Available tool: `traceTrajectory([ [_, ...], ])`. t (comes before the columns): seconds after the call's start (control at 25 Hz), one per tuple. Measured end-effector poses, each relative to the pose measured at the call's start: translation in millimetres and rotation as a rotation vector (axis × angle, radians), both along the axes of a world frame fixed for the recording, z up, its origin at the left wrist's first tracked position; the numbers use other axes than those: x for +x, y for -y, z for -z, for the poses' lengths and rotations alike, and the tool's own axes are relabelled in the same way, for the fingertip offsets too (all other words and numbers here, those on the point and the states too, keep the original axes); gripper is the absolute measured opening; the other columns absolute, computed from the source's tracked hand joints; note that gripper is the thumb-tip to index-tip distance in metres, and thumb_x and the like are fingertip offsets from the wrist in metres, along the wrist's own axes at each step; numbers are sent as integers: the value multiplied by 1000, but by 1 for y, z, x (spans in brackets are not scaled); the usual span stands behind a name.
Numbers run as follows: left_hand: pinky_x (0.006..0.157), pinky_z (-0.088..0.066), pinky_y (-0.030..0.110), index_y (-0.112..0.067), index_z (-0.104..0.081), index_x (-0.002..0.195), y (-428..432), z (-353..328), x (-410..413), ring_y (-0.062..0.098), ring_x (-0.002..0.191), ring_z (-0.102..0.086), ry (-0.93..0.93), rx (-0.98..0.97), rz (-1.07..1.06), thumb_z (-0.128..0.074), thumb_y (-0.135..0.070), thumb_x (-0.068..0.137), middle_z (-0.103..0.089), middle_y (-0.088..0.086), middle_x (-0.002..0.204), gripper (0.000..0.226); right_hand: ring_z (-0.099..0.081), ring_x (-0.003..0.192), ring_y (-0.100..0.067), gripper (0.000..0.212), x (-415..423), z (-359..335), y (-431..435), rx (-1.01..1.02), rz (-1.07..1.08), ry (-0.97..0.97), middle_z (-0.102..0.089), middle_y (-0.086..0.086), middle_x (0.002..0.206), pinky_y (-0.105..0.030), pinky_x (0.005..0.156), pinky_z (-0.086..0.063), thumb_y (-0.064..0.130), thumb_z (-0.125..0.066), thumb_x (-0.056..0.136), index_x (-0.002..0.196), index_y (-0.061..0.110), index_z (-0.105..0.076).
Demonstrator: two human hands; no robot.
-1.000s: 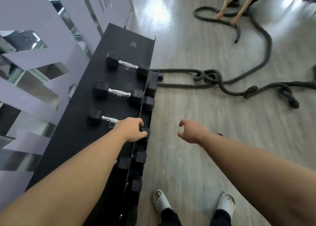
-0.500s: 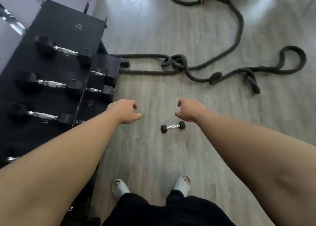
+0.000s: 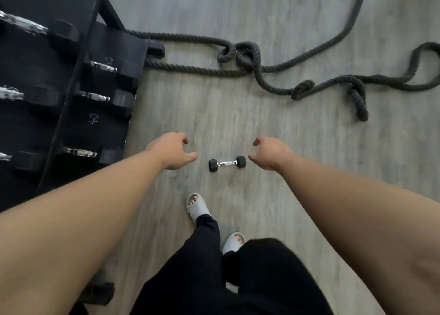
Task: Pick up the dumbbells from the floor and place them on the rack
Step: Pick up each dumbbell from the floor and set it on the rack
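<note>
dumbbell, a small hex-headed one with a chrome handle, lies flat on the grey plank floor between the two hands, touching neither. the left hand hangs beside its left head, fingers loosely curled and empty; the right hand hangs beside its right head, fingers half-curled and empty. the black rack, holding other dumbbells, edges the floor at left. a thick battle rope lies knotted well beyond. open floor surrounds the dumbbell; a grey slide sandal stands near it.

Knotted battle rope on floor (grey wood).
</note>
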State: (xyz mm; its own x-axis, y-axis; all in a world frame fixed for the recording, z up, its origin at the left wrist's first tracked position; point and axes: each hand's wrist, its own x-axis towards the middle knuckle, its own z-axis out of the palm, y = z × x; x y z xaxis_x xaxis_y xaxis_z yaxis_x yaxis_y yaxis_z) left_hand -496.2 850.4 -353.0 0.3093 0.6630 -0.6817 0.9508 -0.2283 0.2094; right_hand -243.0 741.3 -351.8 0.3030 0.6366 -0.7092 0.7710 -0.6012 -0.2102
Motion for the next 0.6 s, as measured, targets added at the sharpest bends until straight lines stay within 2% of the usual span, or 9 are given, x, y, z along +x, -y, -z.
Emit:
traceTrajectory([
  [0.08,100,-52,43,-26,-58,135,-15,37,13,25,120,-63,-25,-39,-38,-63,-65,82,-65,0,134,66,-57,90,-24,52,16,36,-17,-36,15,-18,-65,-7,118,-34,77,-51,35,-62,94,142,16,-53],
  [0.16,98,-53,42,-26,-57,136,-27,91,26,25,120,-62,-58,-74,-109,-63,-64,83,-65,-1,134,66,-60,93,-26,51,31,90,-37,-87,-20,-42,-65,-7,113,-34,77,-50,35,-60,95,141,15,-53],
  [0.24,95,-53,40,-25,-56,137,-34,148,36,25,119,-62,-96,-118,-150,-61,-64,83,-66,0,131,67,-63,104,-29,49,43,149,-51,-144,-90,-57,-66,-9,121,-37,83,-53,36,-59,95,138,13,-55],
  [0.32,93,-53,39,-24,-56,136,-47,210,43,26,118,-62,-126,-130,-194,-61,-65,81,-68,0,126,68,-64,108,-31,45,52,215,-67,-196,-167,-45,-65,-10,119,-40,89,-56,36,-57,96,135,13,-57],
  [0.44,95,-53,40,-24,-57,134,-60,304,51,27,113,-63,-125,-148,-262,-63,-66,78,-68,1,122,70,-61,102,-31,45,64,314,-81,-258,-223,-33,-62,-11,121,-40,89,-54,33,-56,96,137,13,-55],
  [0.6,94,-54,40,-25,-57,132,-57,440,63,26,110,-64,-116,-219,-319,-66,-65,79,-68,2,123,67,-54,92,-29,47,74,448,-89,-293,-210,-31,-54,-9,111,-36,77,-49,32,-60,96,138,12,-52],
])
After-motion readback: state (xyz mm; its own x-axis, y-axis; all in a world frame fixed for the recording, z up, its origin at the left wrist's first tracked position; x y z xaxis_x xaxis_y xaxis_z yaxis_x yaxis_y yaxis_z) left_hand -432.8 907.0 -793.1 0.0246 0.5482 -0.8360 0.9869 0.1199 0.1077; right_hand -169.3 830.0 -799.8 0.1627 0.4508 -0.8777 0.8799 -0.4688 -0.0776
